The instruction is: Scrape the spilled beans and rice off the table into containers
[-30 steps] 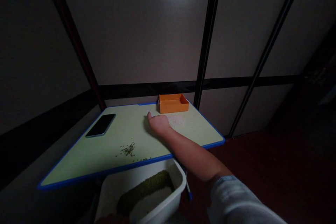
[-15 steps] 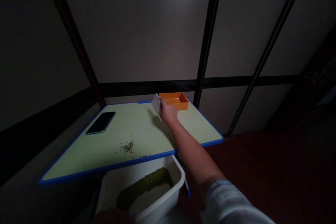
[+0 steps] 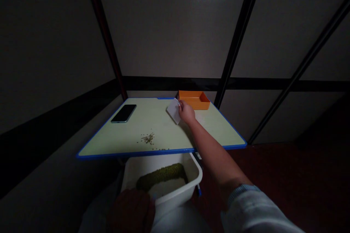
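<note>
White card (image 3: 173, 110) pinched by right grip (image 3: 187, 112) | left grip (image 3: 131, 211) unclear | edge slopes down rightward | long axis unclear

Right hand (image 3: 187, 113): is sitting just right of and slightly below the frame's centre, pointing toward the upper left.
Right fingers (image 3: 180, 106): are pinching at the hand's upper-left side.
Right forearm (image 3: 214, 154): is slanting bare from near the centre toward the lower right.
Right sleeve (image 3: 258, 209): is covering the arm at the lower right, its cuff ending near the elbow.
Left hand (image 3: 132, 210): is lying in deep shadow at the bottom, left of centre, its finger pose hard to tell.
</note>
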A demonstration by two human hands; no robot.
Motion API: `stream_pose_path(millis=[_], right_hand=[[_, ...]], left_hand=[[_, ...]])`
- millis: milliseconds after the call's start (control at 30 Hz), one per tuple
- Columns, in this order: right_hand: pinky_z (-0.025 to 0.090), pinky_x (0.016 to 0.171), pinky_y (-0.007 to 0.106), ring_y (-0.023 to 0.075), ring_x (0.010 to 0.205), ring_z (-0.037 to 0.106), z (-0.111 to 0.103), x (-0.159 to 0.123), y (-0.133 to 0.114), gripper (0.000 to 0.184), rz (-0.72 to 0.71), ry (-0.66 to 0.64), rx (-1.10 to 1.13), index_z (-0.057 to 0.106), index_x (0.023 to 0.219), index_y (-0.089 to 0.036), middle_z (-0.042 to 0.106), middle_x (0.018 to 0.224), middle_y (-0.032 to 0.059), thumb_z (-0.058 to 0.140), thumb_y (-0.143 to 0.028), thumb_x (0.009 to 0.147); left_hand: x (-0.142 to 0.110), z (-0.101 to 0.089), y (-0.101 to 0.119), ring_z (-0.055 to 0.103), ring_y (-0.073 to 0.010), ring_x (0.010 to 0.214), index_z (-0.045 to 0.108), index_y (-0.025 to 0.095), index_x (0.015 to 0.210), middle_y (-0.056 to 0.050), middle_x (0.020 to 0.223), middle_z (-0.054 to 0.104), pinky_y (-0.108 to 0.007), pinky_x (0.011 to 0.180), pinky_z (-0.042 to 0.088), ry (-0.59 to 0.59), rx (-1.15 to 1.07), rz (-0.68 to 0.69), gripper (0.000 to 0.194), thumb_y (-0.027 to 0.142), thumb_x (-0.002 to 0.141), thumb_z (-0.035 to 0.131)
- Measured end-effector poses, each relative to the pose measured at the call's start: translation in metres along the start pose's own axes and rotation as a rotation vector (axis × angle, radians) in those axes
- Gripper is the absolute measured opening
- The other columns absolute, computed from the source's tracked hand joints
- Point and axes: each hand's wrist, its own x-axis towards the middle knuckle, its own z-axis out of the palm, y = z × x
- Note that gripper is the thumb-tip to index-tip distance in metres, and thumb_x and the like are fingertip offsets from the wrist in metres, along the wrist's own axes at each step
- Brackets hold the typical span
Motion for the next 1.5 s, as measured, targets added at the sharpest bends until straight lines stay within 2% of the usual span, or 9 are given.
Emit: stream_pose_path(millis=[100,400,600,667,767,900,967,1167,1500], right_hand=[[0.041,0.076,0.031,0.0215,0.095,0.056,0.004,-0.002,0.003,0.042,0.006,-0.051,-0.046,0.042,0.126,-0.02,0.06,0.107,0.0116,0.028,-0.033,0.089],[0.039,0.074,0.036,0.0267,0.089,0.057,-0.001,0.002,0.018,0.043,0.136,0.007,-0.112,0.044,0.126,-0.017,0.061,0.098,0.0167,0.027,-0.031,0.088],[0.04,0.074,0.027,0.0185,0.09,0.054,0.005,0.008,0.02,0.037,-0.046,0.056,0.346,0.051,0.114,-0.016,0.059,0.105,0.0106,0.039,-0.032,0.083],[0.041,0.066,0.024,0.0154,0.078,0.054,0.006,0.01,0.024,0.035,-0.079,-0.04,0.553,0.053,0.104,-0.012,0.06,0.095,0.0092,0.043,-0.036,0.08],[0.036,0.055,0.022,0.0107,0.06,0.048,0.003,0.008,0.028,0.037,-0.11,-0.328,0.736,0.054,0.085,-0.011,0.057,0.072,0.0033,0.051,-0.046,0.073],[0.032,0.052,0.021,0.0073,0.055,0.043,-0.005,0.001,0.03,0.038,-0.2,-0.718,0.751,0.053,0.074,-0.013,0.051,0.062,-0.003,0.063,-0.047,0.062],[0.031,0.052,0.02,0.0064,0.053,0.041,-0.008,-0.001,0.029,0.036,-0.225,-0.839,0.714,0.052,0.07,-0.013,0.049,0.06,-0.0049,0.067,-0.044,0.058],[0.024,0.046,0.019,0.0048,0.046,0.035,-0.005,-0.003,0.025,0.032,-0.192,-0.949,0.613,0.048,0.066,-0.015,0.042,0.052,-0.0086,0.067,-0.04,0.057],[0.034,0.046,0.02,0.0062,0.046,0.043,-0.005,-0.015,0.005,0.029,-0.193,-1.017,0.462,0.046,0.063,-0.015,0.045,0.049,-0.0073,0.063,-0.039,0.061]], left_hand=[[-0.001,0.0,0.001,0.045,-0.014,0.054,0.047,0.021,0.056,0.001,0.051,0.048,-0.031,0.058,0.034,-0.101,0.077,0.038,0.022,0.021,0.077,0.043],[0.0,-0.004,0.007,0.045,-0.0138,0.054,0.047,0.021,0.057,0.001,0.051,0.048,-0.031,0.057,0.035,-0.079,0.06,0.008,0.019,0.02,0.075,0.043],[0.0,-0.004,0.008,0.046,-0.015,0.056,0.048,0.02,0.06,0.0,0.053,0.051,-0.032,0.059,0.036,-0.117,0.052,-0.004,0.015,0.018,0.074,0.045],[0.0,-0.005,0.008,0.047,-0.0148,0.057,0.048,0.02,0.059,0.0,0.053,0.051,-0.032,0.06,0.036,-0.118,0.05,0.0,0.016,0.018,0.074,0.045],[0.001,-0.005,0.007,0.046,-0.0142,0.055,0.047,0.021,0.058,0.001,0.052,0.05,-0.031,0.059,0.036,-0.108,0.065,0.018,0.018,0.02,0.075,0.043],[0.002,-0.004,0.008,0.046,-0.0133,0.055,0.046,0.021,0.057,0.001,0.051,0.048,-0.031,0.06,0.036,-0.095,0.071,-0.001,0.02,0.021,0.076,0.041],[0.002,-0.004,0.008,0.046,-0.0131,0.056,0.046,0.021,0.057,0.001,0.052,0.049,-0.031,0.061,0.036,-0.096,0.065,-0.009,0.018,0.019,0.075,0.043],[-0.001,-0.004,0.007,0.046,-0.0135,0.056,0.046,0.021,0.058,0.001,0.052,0.049,-0.031,0.06,0.036,-0.115,0.068,0.003,0.017,0.02,0.075,0.044],[-0.003,-0.002,0.007,0.043,-0.0144,0.057,0.047,0.02,0.058,0.0,0.052,0.047,-0.032,0.06,0.034,-0.116,0.049,0.001,0.016,0.019,0.073,0.047]])
